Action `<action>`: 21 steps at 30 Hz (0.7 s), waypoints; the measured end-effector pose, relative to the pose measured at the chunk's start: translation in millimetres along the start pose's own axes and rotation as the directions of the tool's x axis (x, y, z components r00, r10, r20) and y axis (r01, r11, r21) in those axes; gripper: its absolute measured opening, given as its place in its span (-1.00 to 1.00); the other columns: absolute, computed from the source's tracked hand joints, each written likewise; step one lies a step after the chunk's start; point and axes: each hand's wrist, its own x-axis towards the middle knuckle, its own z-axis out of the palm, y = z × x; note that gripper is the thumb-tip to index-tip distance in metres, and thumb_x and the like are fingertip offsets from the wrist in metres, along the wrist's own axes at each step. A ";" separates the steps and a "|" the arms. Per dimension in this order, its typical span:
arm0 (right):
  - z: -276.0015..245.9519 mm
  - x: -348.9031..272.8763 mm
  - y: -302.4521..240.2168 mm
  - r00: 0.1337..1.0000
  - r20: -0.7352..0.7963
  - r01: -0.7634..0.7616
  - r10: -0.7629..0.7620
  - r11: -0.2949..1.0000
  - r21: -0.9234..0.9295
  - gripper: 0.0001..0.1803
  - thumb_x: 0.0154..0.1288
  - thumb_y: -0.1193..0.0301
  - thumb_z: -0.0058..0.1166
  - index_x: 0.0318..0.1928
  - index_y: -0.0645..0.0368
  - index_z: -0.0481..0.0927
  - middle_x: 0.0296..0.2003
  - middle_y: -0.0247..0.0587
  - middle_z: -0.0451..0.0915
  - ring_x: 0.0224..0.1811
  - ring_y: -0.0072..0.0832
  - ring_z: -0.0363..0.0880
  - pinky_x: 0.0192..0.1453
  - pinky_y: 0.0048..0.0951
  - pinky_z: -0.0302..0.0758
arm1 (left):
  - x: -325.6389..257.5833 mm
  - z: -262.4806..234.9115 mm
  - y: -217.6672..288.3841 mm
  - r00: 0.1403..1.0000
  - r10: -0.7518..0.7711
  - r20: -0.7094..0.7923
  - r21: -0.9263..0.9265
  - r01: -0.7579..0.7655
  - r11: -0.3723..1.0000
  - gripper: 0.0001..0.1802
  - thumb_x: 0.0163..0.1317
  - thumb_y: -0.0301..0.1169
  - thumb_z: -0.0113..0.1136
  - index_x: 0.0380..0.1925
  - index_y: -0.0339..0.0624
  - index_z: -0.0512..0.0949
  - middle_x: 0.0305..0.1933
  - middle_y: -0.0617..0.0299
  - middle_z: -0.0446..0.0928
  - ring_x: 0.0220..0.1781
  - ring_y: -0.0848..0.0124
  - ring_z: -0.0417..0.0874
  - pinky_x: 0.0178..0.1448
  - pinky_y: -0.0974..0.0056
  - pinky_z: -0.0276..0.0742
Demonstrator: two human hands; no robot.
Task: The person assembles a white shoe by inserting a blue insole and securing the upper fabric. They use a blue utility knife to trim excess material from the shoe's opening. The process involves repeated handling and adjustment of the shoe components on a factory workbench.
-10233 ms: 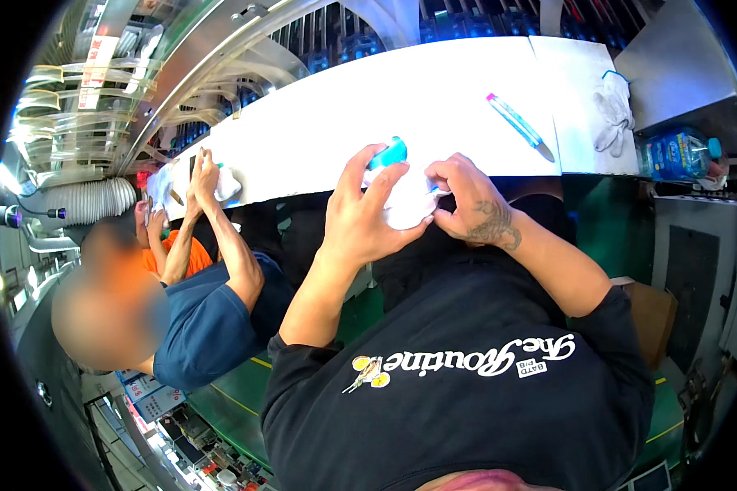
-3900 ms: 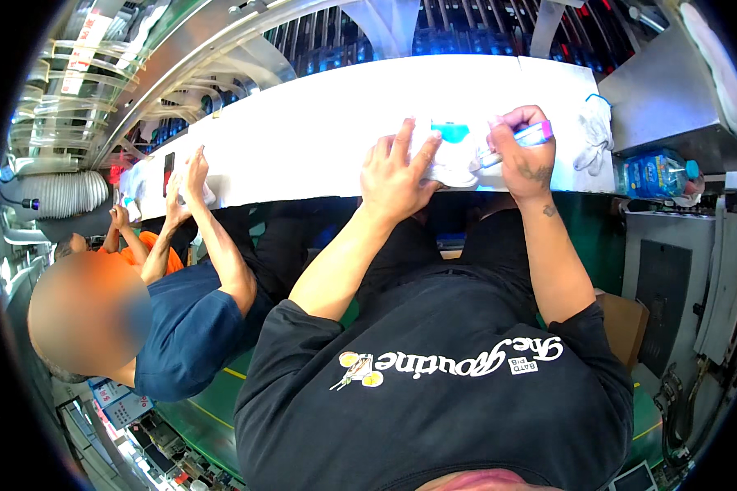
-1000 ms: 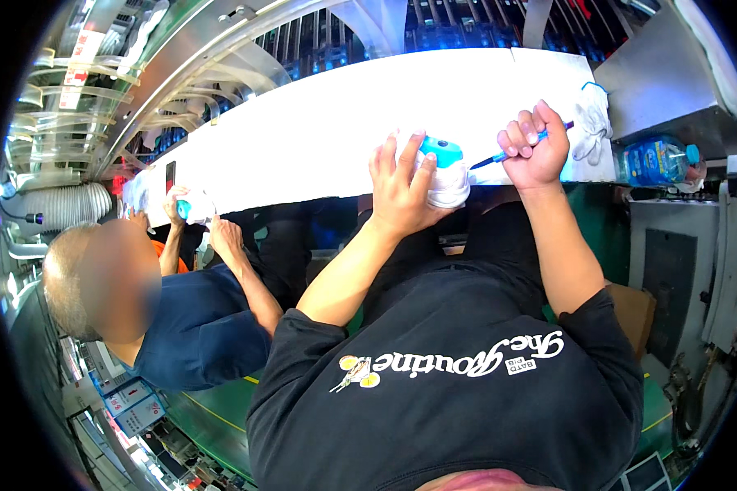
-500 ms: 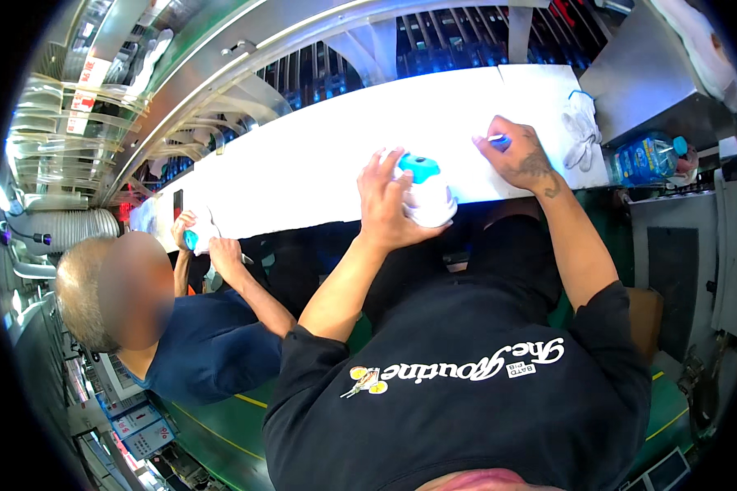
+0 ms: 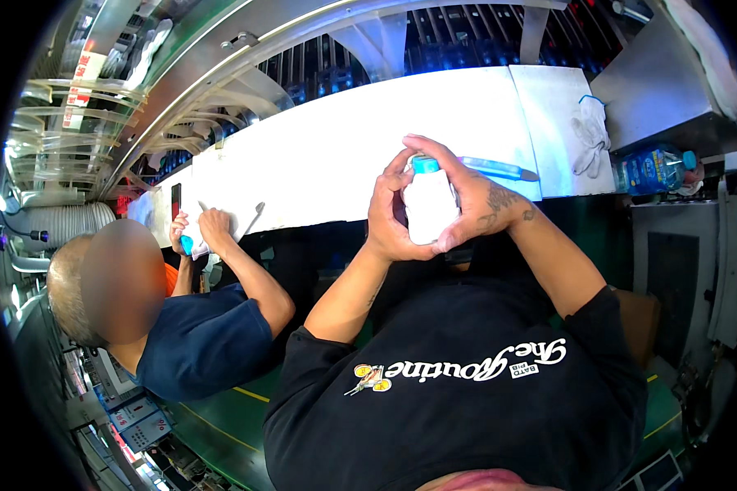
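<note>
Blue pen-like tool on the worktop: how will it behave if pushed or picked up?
The blue pen-like tool is probably stiff: its visible length looks nearly straight. Likely light, given its slim body. It may roll or slide when pushed, since it lies on the flat white worktop, though its cross-section can't be made out.

From my remote seat I am seeing a long white counter stretching across the room. Behind it, dark bars are glowing blue, and a grey metal housing is rising at the right end. A ribbed white hose is running along the far left. Yellow lines are crossing the green floor, and a cardboard box is standing near a grey cabinet.
</note>
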 end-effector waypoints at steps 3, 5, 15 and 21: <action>4.8 4.3 4.8 0.995 -0.006 0.100 -0.101 0.994 -0.042 0.48 -0.13 -0.21 0.66 0.70 0.07 0.07 0.62 0.06 0.12 0.68 0.02 0.15 0.72 0.01 0.17 | -2.5 -6.6 3.2 1.000 -0.016 0.018 -0.003 0.016 1.000 0.20 -0.18 -0.03 0.82 0.48 0.05 0.33 0.65 -0.33 0.26 0.62 -0.11 0.44 0.59 -0.07 0.42; 6.5 7.3 10.8 0.996 0.006 0.087 -0.087 0.996 0.000 0.31 -0.06 -0.13 0.64 0.60 0.05 0.19 0.51 0.01 0.20 0.58 -0.05 0.25 0.64 -0.01 0.24 | -5.1 -10.3 -3.2 0.998 -0.033 0.045 0.003 0.033 0.999 0.21 -0.16 0.00 0.80 0.50 0.04 0.32 0.65 -0.33 0.28 0.63 -0.15 0.43 0.61 -0.11 0.40; 8.3 9.3 0.4 0.996 -0.041 0.081 -0.085 0.993 -0.088 -0.12 0.17 -0.12 0.50 0.36 0.01 0.42 0.29 -0.10 0.36 0.42 -0.16 0.38 0.52 -0.06 0.37 | -9.7 -11.1 -5.1 0.996 -0.058 0.061 0.015 0.057 0.998 0.22 -0.25 0.06 0.78 0.47 0.08 0.34 0.62 -0.35 0.35 0.63 -0.23 0.44 0.58 -0.16 0.42; 4.7 5.0 25.8 0.997 -0.058 0.067 -0.057 0.980 0.186 -0.08 0.23 -0.23 0.41 0.41 0.00 0.37 0.39 -0.10 0.33 0.50 -0.17 0.36 0.57 -0.06 0.35 | -1.2 -10.9 -0.6 0.995 -0.069 0.078 0.078 0.063 0.995 0.21 -0.32 0.07 0.84 0.39 0.11 0.38 0.64 -0.34 0.33 0.66 -0.26 0.39 0.60 -0.17 0.38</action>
